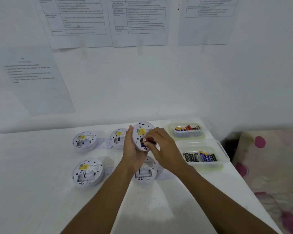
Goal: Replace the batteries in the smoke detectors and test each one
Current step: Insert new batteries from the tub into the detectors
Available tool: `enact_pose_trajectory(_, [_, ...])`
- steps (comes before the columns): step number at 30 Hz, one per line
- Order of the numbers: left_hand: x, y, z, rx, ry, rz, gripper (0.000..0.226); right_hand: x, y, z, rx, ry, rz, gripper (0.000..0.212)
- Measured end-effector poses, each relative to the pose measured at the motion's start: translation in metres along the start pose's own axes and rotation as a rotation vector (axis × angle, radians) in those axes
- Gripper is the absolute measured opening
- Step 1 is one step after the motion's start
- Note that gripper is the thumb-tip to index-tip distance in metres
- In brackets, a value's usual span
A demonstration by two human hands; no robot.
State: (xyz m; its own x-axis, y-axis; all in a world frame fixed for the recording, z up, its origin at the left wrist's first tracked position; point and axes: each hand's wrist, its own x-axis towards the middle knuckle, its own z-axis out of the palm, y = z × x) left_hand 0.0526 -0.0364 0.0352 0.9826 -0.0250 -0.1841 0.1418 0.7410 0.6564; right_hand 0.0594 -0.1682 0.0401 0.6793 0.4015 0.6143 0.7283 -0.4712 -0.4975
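Pinching a red battery (149,140), our right hand (161,147) works at the open bay of the smoke detector (141,132) that our left hand (132,149) grips, tilted above the counter (41,183) — battery swap, we judge. Next: seat it squarely — 4 detectors wait below.

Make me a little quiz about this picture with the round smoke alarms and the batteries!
1. True or false: the left hand holds a round white plastic smoke detector up off the white table.
2. How many other smoke detectors lie on the table? A) two B) four C) six
3. Fill in: the right hand pinches a red ____ at the open compartment.

Key: 1 true. 2 B. 3 battery. Spare batteries sit in the two clear plastic tubs, far and near.
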Motion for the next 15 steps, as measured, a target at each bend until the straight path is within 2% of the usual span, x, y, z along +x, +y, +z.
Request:
enact_pose_trajectory(4, [0.006,-0.009,0.009,-0.046,0.002,0.014,0.055,0.001,0.02,-0.05,0.014,-0.004,0.195,0.018])
enact_pose_trajectory(10, [0.011,-0.022,0.021,-0.097,0.02,-0.008,0.05,-0.018,0.09,-0.12,-0.322,-0.307,0.577,0.004])
enact_pose_trajectory(12, [0.009,-0.026,0.025,-0.103,0.011,-0.009,0.05,-0.025,0.1,-0.127,-0.364,-0.412,0.636,0.007])
enact_pose_trajectory(15, [0.008,-0.032,0.029,-0.116,0.01,-0.022,0.052,-0.031,0.107,-0.126,-0.446,-0.472,0.651,0.009])
